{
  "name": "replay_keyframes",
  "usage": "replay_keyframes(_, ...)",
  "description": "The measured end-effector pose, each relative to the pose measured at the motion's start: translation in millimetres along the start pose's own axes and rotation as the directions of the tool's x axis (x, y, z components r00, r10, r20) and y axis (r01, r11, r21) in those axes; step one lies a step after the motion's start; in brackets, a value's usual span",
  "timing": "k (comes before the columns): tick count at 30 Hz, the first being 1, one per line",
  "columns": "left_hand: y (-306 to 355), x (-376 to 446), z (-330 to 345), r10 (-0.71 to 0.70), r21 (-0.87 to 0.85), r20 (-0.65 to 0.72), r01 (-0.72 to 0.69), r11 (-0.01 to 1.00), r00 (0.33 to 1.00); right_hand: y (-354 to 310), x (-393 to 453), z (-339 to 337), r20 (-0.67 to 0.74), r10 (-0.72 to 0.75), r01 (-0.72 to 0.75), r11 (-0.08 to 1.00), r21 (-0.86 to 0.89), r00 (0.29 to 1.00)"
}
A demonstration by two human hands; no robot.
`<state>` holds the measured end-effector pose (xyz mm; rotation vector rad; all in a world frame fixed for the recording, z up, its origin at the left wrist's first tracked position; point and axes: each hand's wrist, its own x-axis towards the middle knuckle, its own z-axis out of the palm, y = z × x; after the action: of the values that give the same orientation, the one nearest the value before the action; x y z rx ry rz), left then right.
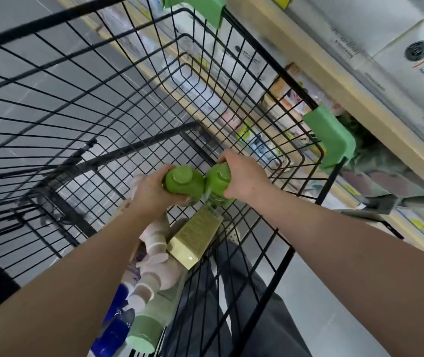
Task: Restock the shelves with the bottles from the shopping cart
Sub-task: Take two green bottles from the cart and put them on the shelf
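Running along the right, wooden shelves [334, 81] carry white packs above a grey floor [51, 81]. Beside them stands the black wire shopping cart [128, 99], green corner guards on its rim. At its near end lie pink, blue and pale green bottles and a gold box [193, 240]. Above these, the left hand [151, 191] and right hand [244, 179] each clamp fingers around a green bottle [184, 180], the two touching.

Wire cart [270, 248] carries bottles [154, 256] and gold box [193, 238]
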<state>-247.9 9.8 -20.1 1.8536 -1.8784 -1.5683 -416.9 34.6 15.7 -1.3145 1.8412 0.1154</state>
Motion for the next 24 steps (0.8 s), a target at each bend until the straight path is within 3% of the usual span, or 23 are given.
replay_keyframes(8,59.8,-31.7,-39.2,0.145,-0.301,-0.055,-0.155,0.941,0.988,-6.3,-70.7,-69.9,-0.314,-0.087,0.196,0.921,0.336,0.945)
replay_keyframes(12,116.3,-67.1,-56.7,0.218,-0.469,-0.145,-0.261,0.844,0.965,-13.3,-128.5,-101.9,-0.527,-0.021,0.393,0.692,0.606,0.849)
replay_keyframes(15,167.7,-107.8,-61.2,0.314,-0.58,-0.166,-0.35,0.736,0.935,-8.6,-176.5,-121.6,-0.654,0.04,0.555,0.491,0.671,0.755)
replay_keyframes(19,226.0,-170.3,-49.2,0.428,-0.697,-0.108,-0.375,0.611,0.897,11.8,-239.1,-135.0,-0.749,0.138,0.703,0.269,0.658,0.648)
replay_keyframes(24,271.6,-250.3,7.6,0.496,-0.748,0.021,-0.316,0.584,0.868,64.1,-323.5,-134.4,-0.793,0.281,0.795,0.135,0.591,0.541)
